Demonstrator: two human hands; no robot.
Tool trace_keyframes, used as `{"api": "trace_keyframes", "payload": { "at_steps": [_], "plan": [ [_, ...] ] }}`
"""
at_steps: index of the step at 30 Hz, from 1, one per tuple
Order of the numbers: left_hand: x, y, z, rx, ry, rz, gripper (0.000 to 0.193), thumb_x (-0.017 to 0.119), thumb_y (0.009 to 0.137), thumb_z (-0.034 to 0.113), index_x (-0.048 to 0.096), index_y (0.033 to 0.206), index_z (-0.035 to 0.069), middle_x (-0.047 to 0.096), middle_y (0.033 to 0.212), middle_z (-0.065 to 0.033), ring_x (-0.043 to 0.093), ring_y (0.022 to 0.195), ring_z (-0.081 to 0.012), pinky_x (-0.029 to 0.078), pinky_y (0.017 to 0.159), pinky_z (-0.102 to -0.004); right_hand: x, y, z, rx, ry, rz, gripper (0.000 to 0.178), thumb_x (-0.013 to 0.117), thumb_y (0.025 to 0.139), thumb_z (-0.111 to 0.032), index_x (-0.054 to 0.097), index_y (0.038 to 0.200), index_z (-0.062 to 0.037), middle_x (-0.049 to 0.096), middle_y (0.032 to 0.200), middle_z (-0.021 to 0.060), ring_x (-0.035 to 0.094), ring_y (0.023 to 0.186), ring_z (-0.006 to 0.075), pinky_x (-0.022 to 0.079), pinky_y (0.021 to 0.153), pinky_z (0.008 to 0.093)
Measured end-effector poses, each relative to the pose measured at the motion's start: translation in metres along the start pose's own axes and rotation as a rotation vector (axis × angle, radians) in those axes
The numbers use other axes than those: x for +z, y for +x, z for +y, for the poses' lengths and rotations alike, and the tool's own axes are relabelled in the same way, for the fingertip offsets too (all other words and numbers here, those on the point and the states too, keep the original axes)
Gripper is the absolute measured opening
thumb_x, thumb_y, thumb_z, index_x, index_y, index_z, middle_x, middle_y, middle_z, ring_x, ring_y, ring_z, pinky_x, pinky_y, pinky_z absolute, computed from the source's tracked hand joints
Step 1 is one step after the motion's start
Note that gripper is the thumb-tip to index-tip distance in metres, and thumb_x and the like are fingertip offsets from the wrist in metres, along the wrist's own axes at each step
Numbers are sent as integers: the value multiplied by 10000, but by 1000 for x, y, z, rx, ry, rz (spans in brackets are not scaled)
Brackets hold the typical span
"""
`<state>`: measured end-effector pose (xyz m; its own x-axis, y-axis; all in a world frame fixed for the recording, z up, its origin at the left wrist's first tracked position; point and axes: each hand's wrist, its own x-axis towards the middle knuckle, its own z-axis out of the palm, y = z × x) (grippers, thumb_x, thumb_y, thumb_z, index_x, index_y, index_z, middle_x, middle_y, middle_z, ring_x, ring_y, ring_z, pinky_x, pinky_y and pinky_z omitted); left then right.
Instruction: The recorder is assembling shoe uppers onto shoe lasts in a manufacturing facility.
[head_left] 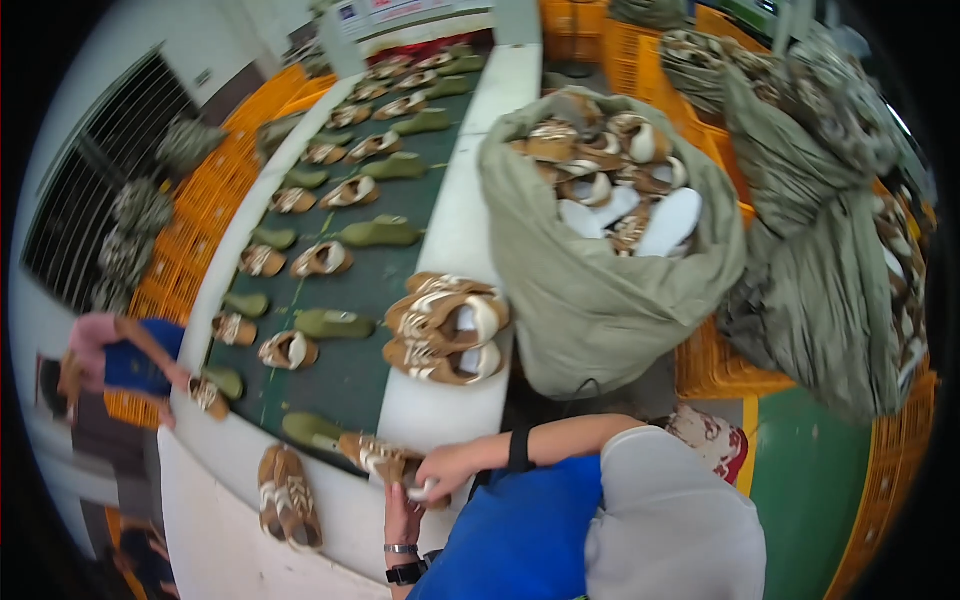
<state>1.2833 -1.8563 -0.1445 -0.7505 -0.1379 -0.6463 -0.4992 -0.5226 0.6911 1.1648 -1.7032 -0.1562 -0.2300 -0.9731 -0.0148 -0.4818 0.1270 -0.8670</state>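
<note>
Left hand (402, 518) and right hand (447, 469) close, fingers curled, on a brown shoe (375, 456) by its heel end, toe pointing upper left, long axis slanting down rightward.

Shoe (372, 455) partly hidden by hands (447, 470); far-end shoes (385, 72) too small for detail; lower-left person (148, 562) cut off, blurred.

At your counter's (445, 408) near edge, the laced low shoe (372, 455) is tan-brown with cream stripes. That smooth counter is white, its flat belt (375, 285) dark green, the foot-shaped lasts (381, 233) olive, the bulging cloth sack (600, 320) grey-green, your apron (520, 530) bright blue.
</note>
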Motion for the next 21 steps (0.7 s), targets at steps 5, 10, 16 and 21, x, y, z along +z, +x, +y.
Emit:
{"api": "trace_keyframes", "payload": {
  "at_steps": [5,10,16,21],
  "plan": [
    [5,40,-15,118,167,-95,368,541,764,26,471,1120,-31,572,1044,-106,570,896,-202,454,774,-287,-42,-41,-23,0,-158,-44,294,597,718,-244,584,942,-54,598,856,147,571,814,326,453,707,415],
    [-3,51,-25,400,681,75,360,540,718,-9,497,1075,-27,584,1012,-117,572,886,-204,442,796,-295,-187,-172,-44,237,-329,1048,221,522,793,-104,593,995,-49,615,862,145,598,788,268,479,718,348],
    [-29,72,-54,303,783,110,357,563,706,-2,507,1059,-12,587,1002,-120,566,883,-207,436,810,-315,-244,-394,128,1174,-380,2037,338,555,738,-146,564,1038,7,579,997,233,556,924,383,451,794,407],
    [-25,75,-62,251,683,89,393,569,688,-9,502,1075,-14,584,1005,-110,554,909,-201,423,835,-307,-190,-443,247,1405,-144,2322,314,614,758,-213,586,817,94,619,828,203,614,806,293,452,654,405]
  ]
}}
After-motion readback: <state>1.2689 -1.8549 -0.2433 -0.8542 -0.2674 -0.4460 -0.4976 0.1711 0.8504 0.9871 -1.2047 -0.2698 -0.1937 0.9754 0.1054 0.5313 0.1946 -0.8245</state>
